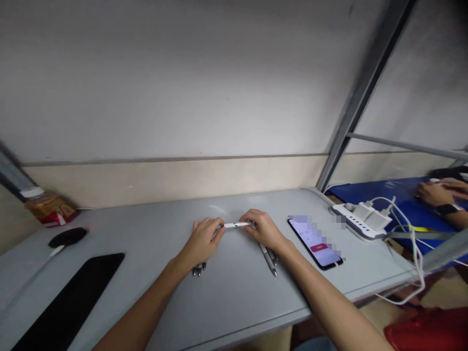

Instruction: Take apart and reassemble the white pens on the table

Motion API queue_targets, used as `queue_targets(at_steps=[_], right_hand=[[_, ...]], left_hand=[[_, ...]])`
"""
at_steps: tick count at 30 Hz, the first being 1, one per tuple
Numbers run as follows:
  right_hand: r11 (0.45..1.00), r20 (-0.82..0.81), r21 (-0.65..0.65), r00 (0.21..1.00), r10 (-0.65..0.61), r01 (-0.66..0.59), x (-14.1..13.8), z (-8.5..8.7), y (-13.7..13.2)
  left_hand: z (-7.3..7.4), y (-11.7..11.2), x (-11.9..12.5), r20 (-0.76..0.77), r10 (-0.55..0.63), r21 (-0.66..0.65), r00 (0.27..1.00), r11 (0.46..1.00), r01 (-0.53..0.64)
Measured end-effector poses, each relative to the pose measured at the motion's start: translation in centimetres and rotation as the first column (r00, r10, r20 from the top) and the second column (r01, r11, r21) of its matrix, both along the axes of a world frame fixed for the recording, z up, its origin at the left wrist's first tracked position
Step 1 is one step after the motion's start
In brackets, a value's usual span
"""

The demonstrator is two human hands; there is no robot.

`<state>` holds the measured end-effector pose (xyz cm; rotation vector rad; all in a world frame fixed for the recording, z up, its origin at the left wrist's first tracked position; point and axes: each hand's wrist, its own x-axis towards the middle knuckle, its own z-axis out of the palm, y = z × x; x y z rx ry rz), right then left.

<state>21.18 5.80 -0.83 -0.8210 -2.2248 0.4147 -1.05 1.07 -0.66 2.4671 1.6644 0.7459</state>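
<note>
A white pen [234, 224] lies level between my two hands, just above the grey desk [234, 302]. My left hand [205, 239] pinches its left end with the fingertips, and my right hand [263, 228] grips its right end. Under my left wrist several pens [199, 269] show only their silver tips. More pens [269, 261] lie beneath my right wrist, slanted towards the front and partly covered by it.
A phone [315, 243] with a lit screen lies right of my hands, beside a white power strip [360, 222] with plugs and cables. At left are a dark mat [75, 297], a black round device [68, 237] and a capped jar [49, 207]. Another person's hands [440, 192] are at a blue table.
</note>
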Motion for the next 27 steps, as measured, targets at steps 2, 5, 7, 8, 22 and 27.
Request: queue_targets(at_steps=[2,5,7,8,22,27], right_hand=[[0.999,-0.001,0.039,1.0,-0.031,0.031,0.0,-0.1,0.1],[0.995,0.027,0.073,0.997,-0.066,0.064,0.3,-0.2,0.2],[0.991,0.047,0.083,0.993,-0.112,0.108,0.6,-0.3,0.4],[0.986,0.053,0.089,0.988,-0.144,0.139,0.8,-0.3,0.6],[0.977,0.087,0.056,0.974,-0.21,0.205,2.0,-0.8,1.8],[0.986,0.084,0.112,0.987,-0.135,0.126,1.3,-0.7,1.2]], left_hand=[[-0.2,0.0,0.0,-0.008,-0.004,-0.002,1.0,1.0,0.004],[-0.3,0.1,-0.2,0.004,-0.011,-0.005,1.0,1.0,0.011],[-0.3,0.2,-0.3,0.013,-0.024,-0.004,1.0,1.0,0.025],[-0.3,0.3,-0.4,0.012,-0.03,-0.005,0.999,1.0,0.03],[0.1,0.3,-0.6,-0.031,0.052,0.013,0.998,0.999,-0.051],[0.1,0.1,-0.1,-0.027,0.02,0.004,0.999,1.0,-0.02]])
